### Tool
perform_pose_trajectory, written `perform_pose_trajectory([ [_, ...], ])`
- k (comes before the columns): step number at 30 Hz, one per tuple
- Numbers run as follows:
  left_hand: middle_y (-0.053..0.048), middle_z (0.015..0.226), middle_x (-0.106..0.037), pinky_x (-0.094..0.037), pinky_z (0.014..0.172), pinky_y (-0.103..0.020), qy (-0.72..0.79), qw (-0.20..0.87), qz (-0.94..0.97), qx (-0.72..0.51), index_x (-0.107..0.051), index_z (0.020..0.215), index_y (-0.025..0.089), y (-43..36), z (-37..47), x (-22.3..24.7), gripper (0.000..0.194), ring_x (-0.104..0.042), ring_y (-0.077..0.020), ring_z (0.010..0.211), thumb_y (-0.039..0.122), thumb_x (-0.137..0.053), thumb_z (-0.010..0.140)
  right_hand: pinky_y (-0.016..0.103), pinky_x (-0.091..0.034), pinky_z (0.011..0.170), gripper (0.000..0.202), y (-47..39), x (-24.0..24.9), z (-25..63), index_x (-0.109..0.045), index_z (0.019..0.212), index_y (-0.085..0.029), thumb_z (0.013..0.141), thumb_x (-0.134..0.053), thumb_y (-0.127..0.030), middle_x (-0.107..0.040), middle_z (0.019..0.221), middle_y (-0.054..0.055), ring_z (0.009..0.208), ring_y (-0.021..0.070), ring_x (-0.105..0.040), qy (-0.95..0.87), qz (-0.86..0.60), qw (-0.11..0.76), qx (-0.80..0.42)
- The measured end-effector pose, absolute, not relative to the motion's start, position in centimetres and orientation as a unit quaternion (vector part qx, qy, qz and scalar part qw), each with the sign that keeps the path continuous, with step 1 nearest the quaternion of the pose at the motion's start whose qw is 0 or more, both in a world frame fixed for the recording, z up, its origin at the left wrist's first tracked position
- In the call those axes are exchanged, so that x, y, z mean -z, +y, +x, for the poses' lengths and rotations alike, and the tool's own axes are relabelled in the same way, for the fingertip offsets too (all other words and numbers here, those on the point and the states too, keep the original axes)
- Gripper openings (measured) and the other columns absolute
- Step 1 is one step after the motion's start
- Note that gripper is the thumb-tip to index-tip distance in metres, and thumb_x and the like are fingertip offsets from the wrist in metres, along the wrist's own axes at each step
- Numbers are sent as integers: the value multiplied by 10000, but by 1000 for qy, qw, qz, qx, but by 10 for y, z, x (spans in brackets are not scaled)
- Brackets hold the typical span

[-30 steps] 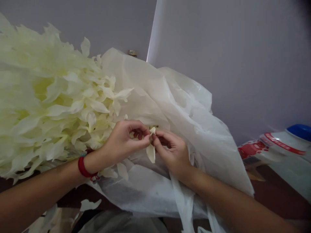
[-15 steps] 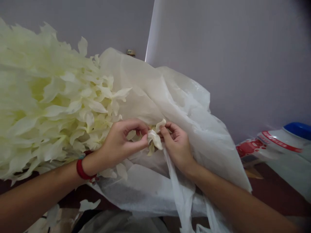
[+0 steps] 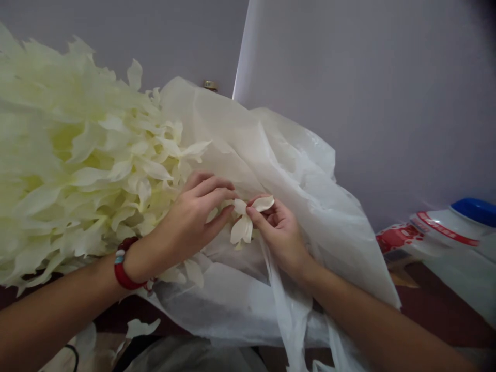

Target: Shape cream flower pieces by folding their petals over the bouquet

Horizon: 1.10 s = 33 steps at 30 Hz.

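My right hand (image 3: 281, 227) pinches a small cream flower (image 3: 241, 230) between thumb and fingers, its petals spread to the left and below the fingertips. Just left of the flower is my left hand (image 3: 197, 209), its fingers bent and the thumb apart from them, with nothing visible in its grip; its fingertips are close to the petals. A large heap of pale yellow-white flowers (image 3: 89, 170) fills the left side. Behind and beneath both hands spreads a translucent white plastic bag (image 3: 306, 181). A red band with beads circles my left wrist.
At the right lies a white container with a blue lid (image 3: 475, 211) and a red label. A loose petal (image 3: 142, 328) rests near the front edge of the dark red surface (image 3: 442, 297). A small round object (image 3: 210, 85) shows behind the bag, against the wall.
My left hand's fingers have spread and lifted, and its wrist has turned. The flower has turned so its petals face the camera, and my right fingertips have shifted slightly left.
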<state>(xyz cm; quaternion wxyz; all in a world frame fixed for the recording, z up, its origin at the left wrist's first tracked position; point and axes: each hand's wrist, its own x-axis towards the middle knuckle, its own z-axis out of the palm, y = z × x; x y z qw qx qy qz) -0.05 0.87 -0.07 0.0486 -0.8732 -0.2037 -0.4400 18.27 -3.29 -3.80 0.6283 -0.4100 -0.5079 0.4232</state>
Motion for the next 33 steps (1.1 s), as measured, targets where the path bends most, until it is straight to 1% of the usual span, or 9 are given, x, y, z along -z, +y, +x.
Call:
perform_pose_trajectory([
  [5, -85, 1002, -754, -554, 880, -282, -175, 34, -889, 423, -711, 1002, 124, 10, -3, -1, 92, -653, -186, 965, 95, -661, 929, 279, -548, 674, 231, -32, 39, 182, -667, 863, -243, 806, -803, -421, -689, 822, -10, 724, 148, -653, -507, -407, 632, -421],
  [8, -72, 1027, -754, -542, 908, -298, -168, -9, -891, 421, -697, 926, 156, 6, -2, -2, 47, -656, -182, 987, 123, -665, 929, 277, -542, 658, 244, -32, 39, 183, -668, 857, -241, 812, -801, -441, -682, 813, -13, 709, 145, -645, -508, -408, 633, -419],
  [11, -46, 1044, -754, -524, 939, -312, -175, -46, -893, 413, -664, 847, 182, 3, -1, -2, 117, -657, -178, 1004, 75, -647, 893, 280, -543, 666, 265, -32, 40, 183, -672, 864, -239, 806, -807, -460, -692, 835, -4, 723, 149, -648, -507, -410, 633, -417],
  [14, -59, 1030, -746, -518, 943, -322, -183, -38, -887, 423, -643, 904, 174, 2, 0, -2, 73, -650, -185, 1003, 104, -665, 895, 282, -544, 678, 281, -31, 41, 184, -674, 863, -244, 798, -811, -481, -692, 842, -1, 747, 154, -652, -508, -412, 633, -414],
  [18, -74, 939, -735, -541, 857, -318, -202, -12, -877, 435, -621, 1012, 130, 1, 1, -3, 208, -649, -202, 935, 252, -743, 896, 298, -553, 682, 289, -32, 40, 184, -686, 867, -246, 788, -819, -490, -700, 843, 7, 768, 172, -666, -513, -417, 626, -414],
  [22, -58, 888, -708, -548, 804, -303, -211, 18, -871, 444, -665, 875, 150, 2, 1, -2, 50, -650, -189, 879, 175, -680, 916, 303, -555, 679, 289, -34, 38, 183, -683, 856, -245, 779, -825, -485, -706, 832, 9, 766, 176, -667, -517, -421, 621, -413],
  [26, -44, 874, -716, -559, 764, -272, -212, 26, -871, 443, -671, 822, 165, 2, 1, -2, 109, -668, -168, 840, 133, -648, 924, 302, -559, 700, 274, -34, 38, 182, -664, 844, -249, 787, -816, -469, -704, 850, 9, 777, 171, -660, -509, -425, 628, -407],
  [30, -28, 882, -719, -566, 731, -269, -254, 2, -865, 433, -672, 882, 185, 1, -2, -5, 43, -682, -160, 804, 205, -692, 914, 307, -561, 693, 270, -34, 37, 181, -664, 850, -252, 789, -814, -467, -707, 854, 16, 778, 175, -658, -503, -428, 634, -403],
  [33, -14, 807, -699, -544, 684, -258, -272, -15, -867, 416, -674, 811, 189, 1, -3, -7, 105, -672, -152, 749, 214, -681, 913, 311, -562, 684, 280, -35, 36, 180, -672, 843, -252, 771, -829, -473, -711, 853, 20, 778, 180, -657, -499, -426, 640, -399],
])
